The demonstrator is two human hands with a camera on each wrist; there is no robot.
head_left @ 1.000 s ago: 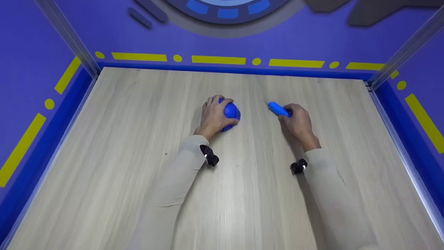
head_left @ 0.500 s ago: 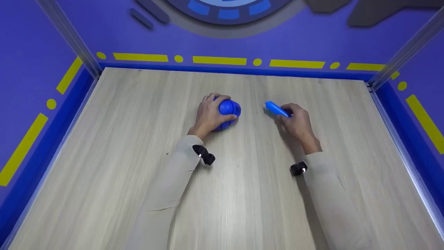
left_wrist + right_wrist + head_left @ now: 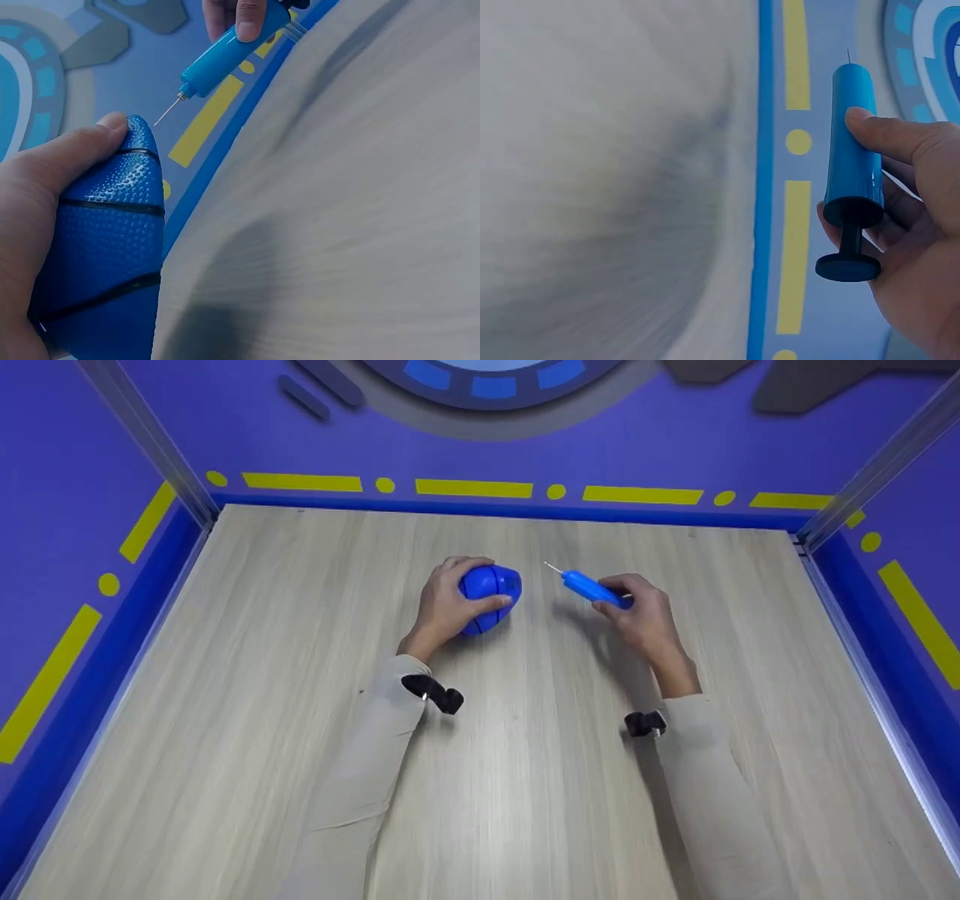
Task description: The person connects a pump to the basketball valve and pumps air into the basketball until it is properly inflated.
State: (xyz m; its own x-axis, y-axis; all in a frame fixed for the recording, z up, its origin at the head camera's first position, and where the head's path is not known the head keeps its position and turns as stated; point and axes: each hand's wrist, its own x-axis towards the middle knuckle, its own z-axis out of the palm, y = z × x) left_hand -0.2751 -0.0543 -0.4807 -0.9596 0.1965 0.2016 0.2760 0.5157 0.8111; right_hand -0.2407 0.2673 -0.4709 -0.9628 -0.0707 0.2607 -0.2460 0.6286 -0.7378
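In the head view my left hand [image 3: 444, 606] grips a blue, partly flattened basketball [image 3: 486, 582], its thumb across the near side. The left wrist view shows the pebbled skin and black seams of the basketball [image 3: 112, 236]. To its right, my right hand [image 3: 646, 616] holds a blue hand pump [image 3: 586, 586] above the table. A thin needle [image 3: 553, 568] sticks out of the pump toward the ball, with a gap between them. My right thumb lies along the barrel in the right wrist view, where the black plunger handle [image 3: 847, 268] shows. The ball's far side is hidden.
Both hands are over a light wood-grain table [image 3: 495, 780]. Blue-purple panels with yellow markings [image 3: 472, 490] enclose its back and sides, with metal posts at the back corners. A black wrist camera [image 3: 435, 694] sits on the left sleeve, another [image 3: 645, 724] on the right.
My left hand has shifted slightly left and up with the ball, which has turned to show more of its face. The pump has risen and moved left, its needle now plainly visible.
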